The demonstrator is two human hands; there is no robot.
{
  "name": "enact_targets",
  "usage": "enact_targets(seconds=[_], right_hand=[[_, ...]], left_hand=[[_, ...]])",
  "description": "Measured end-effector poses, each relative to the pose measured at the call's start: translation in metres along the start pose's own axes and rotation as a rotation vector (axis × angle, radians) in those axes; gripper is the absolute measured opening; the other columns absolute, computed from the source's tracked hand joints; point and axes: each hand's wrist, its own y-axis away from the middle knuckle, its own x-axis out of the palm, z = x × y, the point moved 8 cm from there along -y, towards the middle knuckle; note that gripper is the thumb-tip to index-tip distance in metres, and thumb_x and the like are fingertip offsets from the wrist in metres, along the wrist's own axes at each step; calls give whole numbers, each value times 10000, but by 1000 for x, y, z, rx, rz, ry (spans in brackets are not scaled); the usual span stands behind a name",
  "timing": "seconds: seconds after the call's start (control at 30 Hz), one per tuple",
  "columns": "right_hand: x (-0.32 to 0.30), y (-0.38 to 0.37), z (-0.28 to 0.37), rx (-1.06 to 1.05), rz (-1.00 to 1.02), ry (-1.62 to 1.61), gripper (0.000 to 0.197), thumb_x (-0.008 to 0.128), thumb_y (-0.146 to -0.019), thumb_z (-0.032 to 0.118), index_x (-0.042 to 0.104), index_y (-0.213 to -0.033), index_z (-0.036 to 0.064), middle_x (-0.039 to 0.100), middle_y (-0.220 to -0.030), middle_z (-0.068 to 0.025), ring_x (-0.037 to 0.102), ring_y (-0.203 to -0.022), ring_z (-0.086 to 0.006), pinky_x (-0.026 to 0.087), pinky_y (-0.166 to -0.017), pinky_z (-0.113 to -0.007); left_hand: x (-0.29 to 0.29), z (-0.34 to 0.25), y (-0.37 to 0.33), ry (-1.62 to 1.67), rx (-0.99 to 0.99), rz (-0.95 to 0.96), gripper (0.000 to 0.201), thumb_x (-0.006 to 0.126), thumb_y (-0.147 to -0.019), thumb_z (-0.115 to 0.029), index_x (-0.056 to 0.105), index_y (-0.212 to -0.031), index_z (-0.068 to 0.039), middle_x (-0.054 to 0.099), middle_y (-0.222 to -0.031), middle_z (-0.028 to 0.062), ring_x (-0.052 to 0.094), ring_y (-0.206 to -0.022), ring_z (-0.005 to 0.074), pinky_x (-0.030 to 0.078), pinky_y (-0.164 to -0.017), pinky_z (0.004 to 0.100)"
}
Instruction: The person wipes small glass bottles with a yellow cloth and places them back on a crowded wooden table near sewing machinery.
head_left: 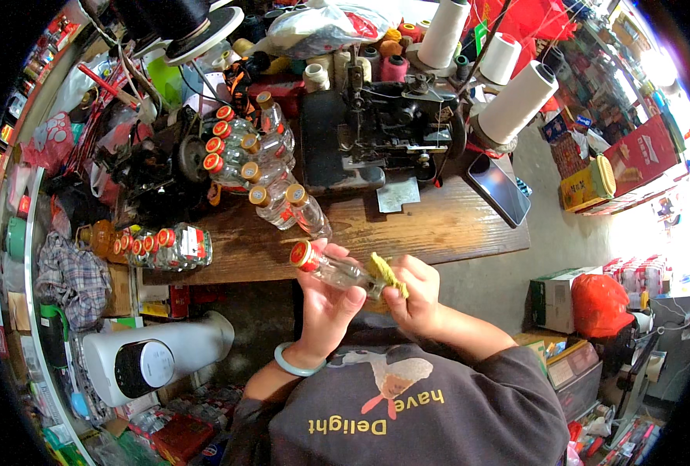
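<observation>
My left hand (328,299), with a pale bangle at its wrist, is wrapped round a clear glass bottle (337,272) with a red and gold cap. The bottle lies tilted above my lap, its cap end pointing to the left. In my right hand (416,299) is a bunched yellow-green cloth (388,273), pressed against the bottle's base end. Beyond my hands, several capped glass bottles (271,206) stand in rows on the wooden table (438,225). Another row of red-capped bottles (170,245) stands at the table's left end.
A black sewing machine (399,124) sits at the back of the table, with large white thread cones (516,105) beside it. A phone (499,189) lies near the right edge. Left of me is a white rounded appliance (158,357). Boxes (632,167) stand on the floor at right.
</observation>
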Motion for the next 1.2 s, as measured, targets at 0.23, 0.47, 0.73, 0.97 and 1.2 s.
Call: enact_targets(seconds=[0.23, 0.47, 0.73, 0.97, 1.2], right_hand=[[5, -3, 25, -276, -45, -34, 514, 724, -742, 204, 592, -1202, 19, 532, -1315, -207, 637, -692, -249, 537, -604, -344], [7, 5, 57, -637, -3, 332, 500, 663, -660, 190, 673, -1159, 226, 584, -1306, 60, 383, -526, -60, 389, -489, -192], [16, 29, 50, -701, -54, 222, 486, 692, -712, 314, 669, -1198, 315, 531, -795, 118, 416, -578, -73, 314, -487, -196], [10, 36, 25, -723, -45, 291, 350, 685, -715, 234, 710, -1062, 269, 616, -1234, 150, 484, -619, -88, 320, -479, -200], [9, 43, 11, -628, -85, 89, 404, 650, -721, 155, 661, -1123, 114, 610, -1252, -78, 496, -576, -129, 386, -474, -240]], left_hand=[[-11, 16, 2, -18, -73, -79, 635, 666, -907, -288, 301, -1380, -73, 479, -1159, 23, 495, -1035, 110, 417, -926, 279], [-9, 12, -3, 429, -111, -88, 617, 570, -906, -508, 379, -1360, -136, 444, -1107, 22, 479, -937, 163, 435, -866, 374], [14, 20, 0, 862, -341, 78, 667, 634, -841, -545, 429, -1308, -115, 416, -1056, 44, 440, -850, 149, 416, -788, 344], [16, 15, -6, 1130, -443, 36, 531, 609, -833, -484, 491, -1164, -87, 429, -958, 54, 452, -839, 166, 408, -765, 333], [20, 19, -6, 960, -383, 20, 537, 609, -824, -484, 478, -1167, -93, 424, -963, 51, 431, -882, 174, 394, -839, 356]])
